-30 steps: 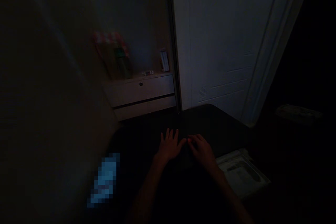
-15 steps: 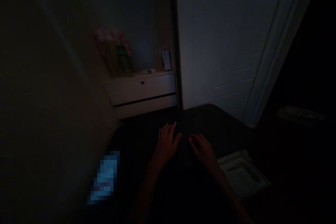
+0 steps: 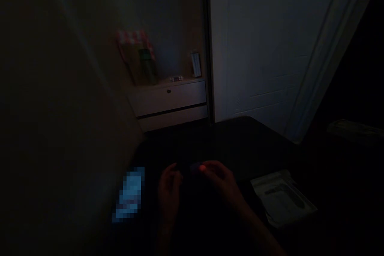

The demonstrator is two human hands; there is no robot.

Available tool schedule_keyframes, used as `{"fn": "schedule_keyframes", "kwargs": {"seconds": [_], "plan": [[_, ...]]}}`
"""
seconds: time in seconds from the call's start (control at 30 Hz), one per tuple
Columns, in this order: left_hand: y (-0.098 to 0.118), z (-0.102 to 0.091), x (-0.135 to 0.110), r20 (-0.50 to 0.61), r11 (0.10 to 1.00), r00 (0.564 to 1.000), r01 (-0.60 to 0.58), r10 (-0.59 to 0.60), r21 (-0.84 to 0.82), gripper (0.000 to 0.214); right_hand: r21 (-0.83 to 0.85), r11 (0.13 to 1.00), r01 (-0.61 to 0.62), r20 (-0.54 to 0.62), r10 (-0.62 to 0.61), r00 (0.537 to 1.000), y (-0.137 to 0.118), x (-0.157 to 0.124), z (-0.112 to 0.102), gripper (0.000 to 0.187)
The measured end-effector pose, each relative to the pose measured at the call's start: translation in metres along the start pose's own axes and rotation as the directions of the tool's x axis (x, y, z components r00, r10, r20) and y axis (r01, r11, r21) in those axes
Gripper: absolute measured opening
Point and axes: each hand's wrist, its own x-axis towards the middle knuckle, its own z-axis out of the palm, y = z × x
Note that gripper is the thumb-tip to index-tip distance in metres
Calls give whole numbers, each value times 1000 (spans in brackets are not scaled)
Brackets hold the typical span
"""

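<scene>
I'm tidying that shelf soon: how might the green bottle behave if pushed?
The green bottle may tip, being tall and narrow. Once down, it could roll, as its body looks roughly cylindrical. Its weight I cannot judge.

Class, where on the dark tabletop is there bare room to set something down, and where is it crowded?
Between the right hand and pale door, the tabletop looks bare, though dim. It is crowded nearer the camera, with the left hand between the right hand and the bright pixelated patch.
</scene>
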Motion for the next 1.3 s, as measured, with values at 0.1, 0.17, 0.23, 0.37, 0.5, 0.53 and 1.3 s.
{"fn": "schedule_keyframes", "kwargs": {"seconds": [0.1, 0.17, 0.23, 0.37, 0.5, 0.53, 1.3], "plan": [[4, -4, -5, 175, 997, 983, 64, -55, -48, 46, -34, 997, 63, 3, -63, 998, 0, -8, 13, 40], [5, -4, -7, 260, 992, 962, 109, -89, -63, 47, -115, 989, 94, 11, -94, 996, 1, -12, 17, 36], [5, -5, -8, 308, 986, 945, 145, -113, -85, 47, -184, 976, 120, 37, -115, 993, 3, -15, 21, 33], [2, -7, -7, 377, 993, 925, 84, -45, -88, 33, -267, 944, 194, 86, -178, 980, 4, -21, 23, 26], [-2, -9, -6, 398, 998, 917, 16, 6, -54, 29, -339, 907, 249, 104, -227, 968, 6, -23, 21, 20], [-3, -9, -6, 396, 999, 918, 14, 7, -50, 29, -353, 899, 261, 109, -238, 965, 8, -24, 20, 20], [8, -7, -11, 383, 991, 920, 114, -77, -73, 34, -443, 776, 449, 218, -392, 894, 23, -26, 15, 41]]}}
